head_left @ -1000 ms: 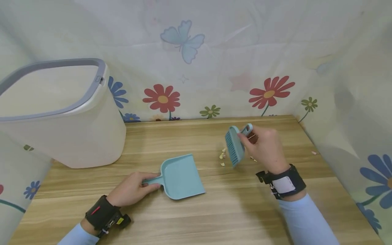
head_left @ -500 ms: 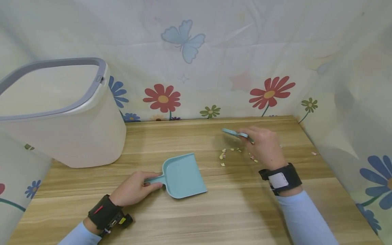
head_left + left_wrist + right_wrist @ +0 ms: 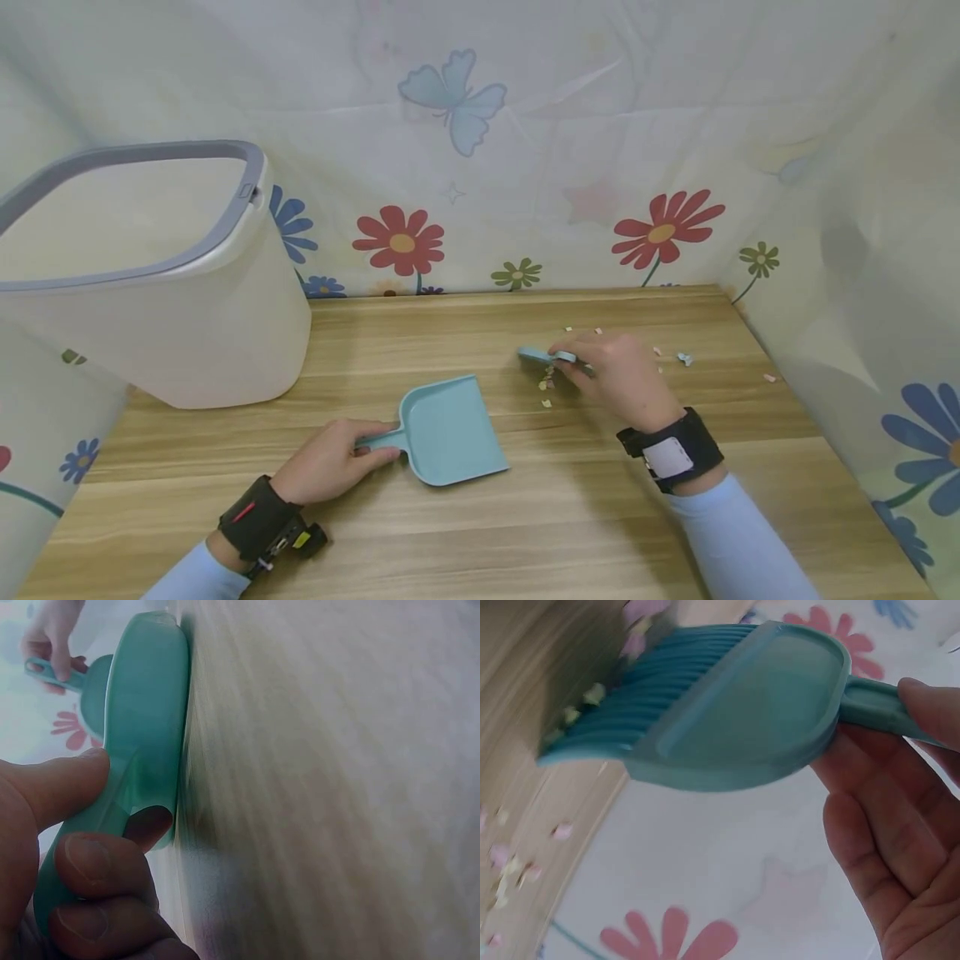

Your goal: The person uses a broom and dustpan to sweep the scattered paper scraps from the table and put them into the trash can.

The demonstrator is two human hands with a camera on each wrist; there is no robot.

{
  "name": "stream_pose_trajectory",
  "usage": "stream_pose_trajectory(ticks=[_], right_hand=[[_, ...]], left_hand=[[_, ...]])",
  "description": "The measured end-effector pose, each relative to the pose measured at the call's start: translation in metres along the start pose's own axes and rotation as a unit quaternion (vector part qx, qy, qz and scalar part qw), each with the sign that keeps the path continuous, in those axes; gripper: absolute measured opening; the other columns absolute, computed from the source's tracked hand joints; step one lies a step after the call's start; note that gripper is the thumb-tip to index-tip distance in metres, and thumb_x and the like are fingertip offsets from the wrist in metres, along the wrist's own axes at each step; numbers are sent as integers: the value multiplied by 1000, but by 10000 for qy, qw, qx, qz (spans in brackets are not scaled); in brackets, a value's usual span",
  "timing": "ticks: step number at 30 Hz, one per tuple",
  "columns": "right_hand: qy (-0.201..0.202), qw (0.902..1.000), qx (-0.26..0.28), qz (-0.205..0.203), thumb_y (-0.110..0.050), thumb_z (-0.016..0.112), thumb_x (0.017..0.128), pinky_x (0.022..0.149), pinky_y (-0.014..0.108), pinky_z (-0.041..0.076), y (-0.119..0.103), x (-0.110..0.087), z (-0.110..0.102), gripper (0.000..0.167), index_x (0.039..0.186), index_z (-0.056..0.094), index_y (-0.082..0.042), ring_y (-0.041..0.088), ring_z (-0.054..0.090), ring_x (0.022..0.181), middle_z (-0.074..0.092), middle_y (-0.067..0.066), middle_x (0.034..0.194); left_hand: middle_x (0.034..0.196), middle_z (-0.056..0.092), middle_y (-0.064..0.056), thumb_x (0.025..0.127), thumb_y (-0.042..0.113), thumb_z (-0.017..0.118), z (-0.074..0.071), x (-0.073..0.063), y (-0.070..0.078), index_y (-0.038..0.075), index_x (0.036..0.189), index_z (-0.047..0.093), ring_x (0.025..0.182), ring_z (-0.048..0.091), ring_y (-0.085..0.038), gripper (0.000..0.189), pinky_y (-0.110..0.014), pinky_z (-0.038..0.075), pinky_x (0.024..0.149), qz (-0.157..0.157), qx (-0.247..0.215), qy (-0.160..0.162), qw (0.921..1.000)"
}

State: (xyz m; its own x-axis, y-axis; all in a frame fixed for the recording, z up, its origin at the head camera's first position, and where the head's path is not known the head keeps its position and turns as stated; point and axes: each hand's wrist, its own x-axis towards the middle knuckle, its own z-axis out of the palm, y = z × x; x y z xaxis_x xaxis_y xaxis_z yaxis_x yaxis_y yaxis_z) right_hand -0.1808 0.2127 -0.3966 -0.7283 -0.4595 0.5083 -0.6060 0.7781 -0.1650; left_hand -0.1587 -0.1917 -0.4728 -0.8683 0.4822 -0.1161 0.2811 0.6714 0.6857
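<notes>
My left hand (image 3: 330,462) grips the handle of a light blue dustpan (image 3: 453,433), which lies on the wooden table with its flat lip facing right. In the left wrist view, thumb and fingers wrap that handle. Right of the dustpan, my right hand (image 3: 622,375) holds a matching small hand brush (image 3: 535,355) by its handle. Seen from the right wrist, the brush's bristles (image 3: 667,682) point down at the table, bent against small pale scraps (image 3: 594,694). More yellowish and pink scraps (image 3: 547,403) lie just in front of the brush. Part of the pile is hidden behind brush and hand.
A tall white bin (image 3: 255,333) with a grey rim stands at the back left, its top uncovered. Several stray scraps (image 3: 685,359) lie beyond and right of my right hand. A flower-printed sheet (image 3: 465,183) hangs behind and beside the table (image 3: 420,542).
The brush swung back and over, then came left and nearer with my right hand, down by the scraps. Scraps behind the hand came into view. The dustpan shifted slightly right.
</notes>
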Motion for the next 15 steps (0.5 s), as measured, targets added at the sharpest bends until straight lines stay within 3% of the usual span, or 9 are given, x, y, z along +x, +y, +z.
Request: stream_pose_trajectory(ticks=[3,8,15], right_hand=[[3,9992,346,-181,-8,89,81,64,31,59,-9,1,-1,24,104,80,-9,12,74,75,80,3,93],[256,9956,868,-249,-4,86,83,61,31,60,-15,3,-5,24,106,79,-6,13,75,74,80,6,94],[1251,9916,299,115,-2,82,85,51,31,57,-17,3,-10,16,99,76,3,20,75,63,79,14,83]], left_hand=[[119,74,7,97,50,70,0,0,0,20,135,71,61,46,0,49,-20,42,60,53,38,20,10000],[131,72,1,97,49,70,1,-1,2,19,136,70,83,61,-1,49,-21,48,75,175,60,89,9998],[131,72,0,97,51,69,4,0,6,17,136,70,72,58,1,51,-19,48,71,201,30,165,9997]])
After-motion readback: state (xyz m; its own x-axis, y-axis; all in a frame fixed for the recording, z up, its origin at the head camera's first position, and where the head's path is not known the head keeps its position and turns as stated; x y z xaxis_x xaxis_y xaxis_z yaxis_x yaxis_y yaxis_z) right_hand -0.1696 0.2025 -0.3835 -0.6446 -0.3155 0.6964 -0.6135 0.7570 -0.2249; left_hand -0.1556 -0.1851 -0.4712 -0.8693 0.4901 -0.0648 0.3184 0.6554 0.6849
